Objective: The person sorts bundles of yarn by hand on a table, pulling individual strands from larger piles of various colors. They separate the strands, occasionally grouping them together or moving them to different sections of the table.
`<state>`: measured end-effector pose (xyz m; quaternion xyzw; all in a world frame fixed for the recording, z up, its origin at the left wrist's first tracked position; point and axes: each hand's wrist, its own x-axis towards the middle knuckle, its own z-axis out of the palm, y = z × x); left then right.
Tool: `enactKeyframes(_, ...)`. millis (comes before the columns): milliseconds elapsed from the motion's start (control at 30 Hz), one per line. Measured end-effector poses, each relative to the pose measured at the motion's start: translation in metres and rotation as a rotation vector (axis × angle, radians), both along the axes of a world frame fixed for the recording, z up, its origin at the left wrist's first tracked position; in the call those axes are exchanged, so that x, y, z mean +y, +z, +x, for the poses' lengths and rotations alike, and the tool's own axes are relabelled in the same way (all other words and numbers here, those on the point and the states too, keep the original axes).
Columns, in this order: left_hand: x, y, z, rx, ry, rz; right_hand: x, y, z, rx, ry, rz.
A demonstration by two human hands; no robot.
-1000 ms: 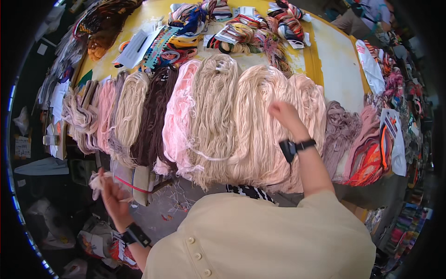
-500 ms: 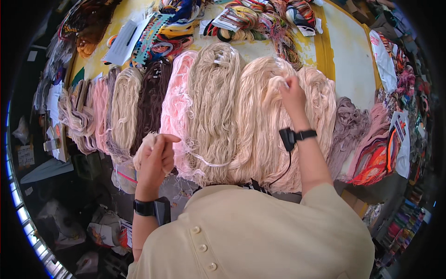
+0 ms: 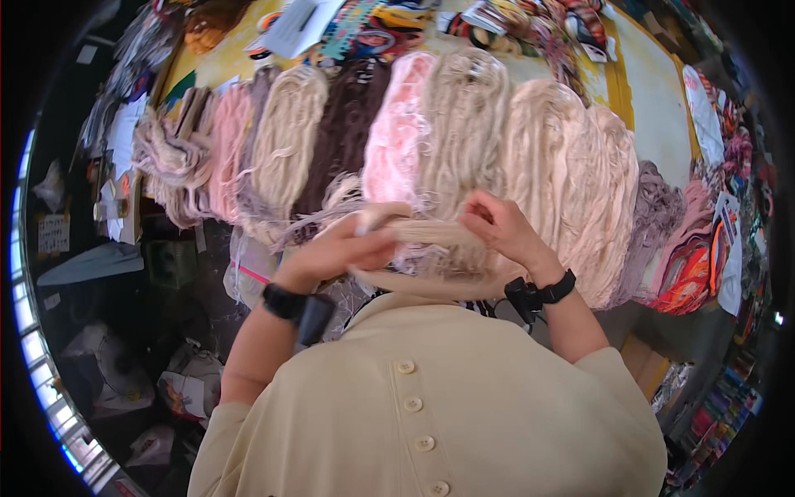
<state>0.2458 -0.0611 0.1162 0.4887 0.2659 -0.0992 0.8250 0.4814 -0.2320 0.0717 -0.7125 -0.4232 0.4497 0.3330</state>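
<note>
A pale beige skein of yarn (image 3: pixel 439 234) stretches between my hands in front of my chest, its lower loop sagging and smeared by motion. My left hand (image 3: pixel 335 251) is closed round one end of it, with strands passing over the fingers. My right hand (image 3: pixel 507 230) has its fingers curled in a pinch at the skein's other end. Just beyond my hands lie a pink hank (image 3: pixel 403 124) and a grey-beige hank (image 3: pixel 462 124). Two peach-cream hanks (image 3: pixel 538 149) rest past my right hand.
Left of the pink hank are a dark brown hank (image 3: pixel 348 124) and a beige hank (image 3: pixel 288 124). Mauve yarn (image 3: pixel 654 215) and orange-red yarn (image 3: pixel 687 286) lie at the right. Papers (image 3: pixel 305 25) and coloured yarn bundles sit at the table's far side.
My right hand has come off the peach hank toward me, and my left hand has moved right and opposite it. A skein now spans them. The whole view has shifted.
</note>
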Motion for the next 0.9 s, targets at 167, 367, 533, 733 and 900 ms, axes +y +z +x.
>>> enactKeyframes(167,0.114,0.022,-0.209,-0.254,1.092,0.159,-0.067,-0.123,-0.013,-0.514,-0.175,-0.024)
enactKeyframes(367,0.128,0.021,-0.241,-0.443,1.167,0.054,0.014,-0.047,-0.011,-0.584,-0.045,-0.183)
enactKeyframes(533,0.107,-0.001,-0.169,-0.341,0.781,-0.028,0.118,-0.055,0.06,-0.73,-0.24,0.084)
enactKeyframes(733,0.118,0.006,-0.11,-0.21,0.858,0.115,0.204,-0.121,0.164,-1.253,-0.378,0.361)
enactKeyframes(900,0.139,-0.015,-0.066,-0.171,0.655,-0.132,0.198,-0.097,0.185,-0.267,-0.717,0.157)
